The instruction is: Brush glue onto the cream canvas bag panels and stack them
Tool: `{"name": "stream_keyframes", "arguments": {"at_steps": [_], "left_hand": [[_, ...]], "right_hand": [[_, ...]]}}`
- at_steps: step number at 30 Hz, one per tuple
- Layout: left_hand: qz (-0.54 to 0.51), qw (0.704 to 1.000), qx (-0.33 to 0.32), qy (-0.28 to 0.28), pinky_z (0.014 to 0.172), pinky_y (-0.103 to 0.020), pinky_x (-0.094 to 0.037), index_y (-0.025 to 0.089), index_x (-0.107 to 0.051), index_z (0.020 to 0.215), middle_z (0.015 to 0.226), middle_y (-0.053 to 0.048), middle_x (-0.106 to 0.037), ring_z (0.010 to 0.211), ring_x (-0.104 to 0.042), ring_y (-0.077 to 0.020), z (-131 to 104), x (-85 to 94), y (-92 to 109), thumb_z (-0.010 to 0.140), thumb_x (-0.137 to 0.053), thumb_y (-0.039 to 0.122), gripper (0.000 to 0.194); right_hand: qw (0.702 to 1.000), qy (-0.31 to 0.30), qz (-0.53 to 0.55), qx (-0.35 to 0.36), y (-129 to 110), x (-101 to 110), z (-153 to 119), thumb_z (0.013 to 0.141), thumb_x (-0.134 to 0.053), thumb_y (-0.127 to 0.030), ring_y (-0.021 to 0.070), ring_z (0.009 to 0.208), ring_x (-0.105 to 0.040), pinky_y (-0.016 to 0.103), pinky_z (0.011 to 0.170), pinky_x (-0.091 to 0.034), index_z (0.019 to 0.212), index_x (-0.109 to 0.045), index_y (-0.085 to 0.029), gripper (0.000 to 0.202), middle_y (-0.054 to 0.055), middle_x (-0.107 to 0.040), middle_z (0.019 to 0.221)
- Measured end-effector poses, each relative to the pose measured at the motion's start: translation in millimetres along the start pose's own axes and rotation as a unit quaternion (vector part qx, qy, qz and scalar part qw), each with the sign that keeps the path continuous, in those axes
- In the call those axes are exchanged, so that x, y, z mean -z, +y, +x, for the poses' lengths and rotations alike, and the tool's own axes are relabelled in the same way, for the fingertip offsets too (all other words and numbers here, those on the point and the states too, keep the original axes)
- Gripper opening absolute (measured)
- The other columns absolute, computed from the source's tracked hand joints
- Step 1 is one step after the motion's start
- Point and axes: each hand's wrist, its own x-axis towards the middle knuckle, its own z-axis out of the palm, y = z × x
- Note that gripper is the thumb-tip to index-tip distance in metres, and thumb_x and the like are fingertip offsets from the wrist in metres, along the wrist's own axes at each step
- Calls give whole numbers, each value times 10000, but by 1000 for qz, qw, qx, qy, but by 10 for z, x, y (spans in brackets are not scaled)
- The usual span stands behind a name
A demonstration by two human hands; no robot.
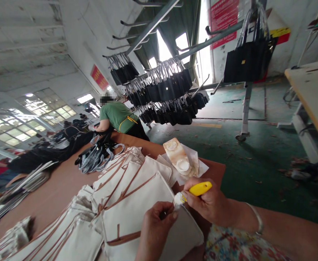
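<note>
My right hand grips a small brush by its yellow handle; its head is coated white. Thumb and fingers of my left hand are pinched together right beside the brush head, at the edge of a cream bag piece with brown strips. What exactly lies between those fingertips is partly hidden. Just beyond my hands, a stained, crusted container with white paste rests on white paper. More cream bag pieces with brown strips lie overlapping to the left.
Brown-topped table carries dark straps and stacked flat sheets. A person in a green shirt bends over its far side. Black bags hang on a wheeled rack. Another table stands at right.
</note>
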Motion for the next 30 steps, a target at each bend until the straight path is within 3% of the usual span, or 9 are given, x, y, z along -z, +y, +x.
{"name": "stream_keyframes", "arguments": {"at_steps": [3,7,12,16,23,27,30], "left_hand": [[29,999,-27,-8,642,-240,-429,155,-701,887,787,-29,-678,699,-583,-152,-90,-25,-51,748,-705,401,282],[95,990,-97,45,595,-217,-384,185,-702,765,710,5,-607,624,-501,-117,-244,-86,-77,768,-687,339,156],[123,973,-170,93,582,-210,-387,206,-676,743,715,14,-610,601,-515,-109,-368,-187,-104,785,-672,308,111],[142,970,-165,111,594,-210,-410,212,-665,732,710,20,-623,616,-560,-114,-411,-204,-118,806,-648,311,124],[177,964,-159,117,596,-219,-426,218,-658,732,695,24,-630,605,-572,-119,-387,-202,-133,808,-647,336,141],[229,953,-163,110,657,-251,-453,235,-664,793,745,7,-655,679,-607,-150,-399,-162,-134,844,-622,377,156],[339,915,-181,124,727,-325,-449,287,-691,876,790,-10,-674,786,-611,-216,-456,-49,-79,869,-582,446,193]], "right_hand": [[999,41,-29,2,18,107,38,938,-527,-227,142,590,-512,261,575,-384,850,-585,-176,118,-2,-546,672],[993,92,-59,-33,97,269,108,916,-557,-244,144,589,-490,265,583,-372,805,-589,-175,134,-11,-516,645],[980,-2,96,-174,177,145,26,903,-547,-271,117,490,-427,239,494,-337,790,-570,-168,155,-43,-473,548],[948,-59,200,-241,99,109,-74,896,-564,-289,94,434,-362,216,433,-277,788,-545,-167,164,-67,-426,501],[971,15,127,-202,120,190,-55,900,-578,-288,99,490,-412,211,474,-327,801,-568,-162,161,-52,-454,549],[961,-59,163,-217,59,112,-131,897,-579,-271,103,512,-448,211,485,-339,778,-572,-157,164,-36,-491,570],[945,-42,218,-239,-26,204,-151,904,-590,-303,87,463,-393,203,448,-296,787,-562,-159,188,-51,-456,530]]}}
